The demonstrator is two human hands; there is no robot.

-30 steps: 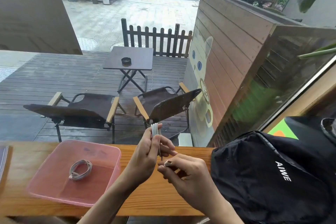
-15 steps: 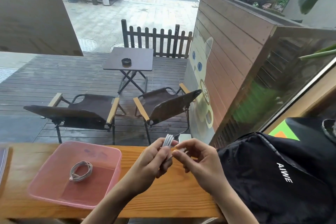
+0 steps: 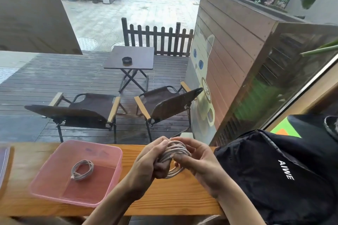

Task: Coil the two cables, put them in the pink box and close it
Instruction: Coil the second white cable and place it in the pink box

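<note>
The pink box (image 3: 102, 153) stands open on the wooden counter (image 3: 164, 197) at the left. One coiled pale cable (image 3: 82, 169) lies flat inside it. The second cable (image 3: 175, 153) is a coil held above the counter, just right of the box. My left hand (image 3: 148, 162) grips its left side, fingers curled round the loops. My right hand (image 3: 197, 159) holds the right side, thumb and fingers pinching the strands. The coil's lower part hangs below my fingers. A box lid is partly visible at the far left edge (image 3: 3, 164).
A black backpack (image 3: 274, 173) with white lettering fills the counter's right end, close to my right forearm. A window runs along the counter's far edge; chairs and a small table stand outside. Bare counter shows between the box and the backpack.
The cable went from a narrow upright bundle pinched by my left hand to a round coil held by both hands, lower and nearer the counter. The box and its cable stayed put.
</note>
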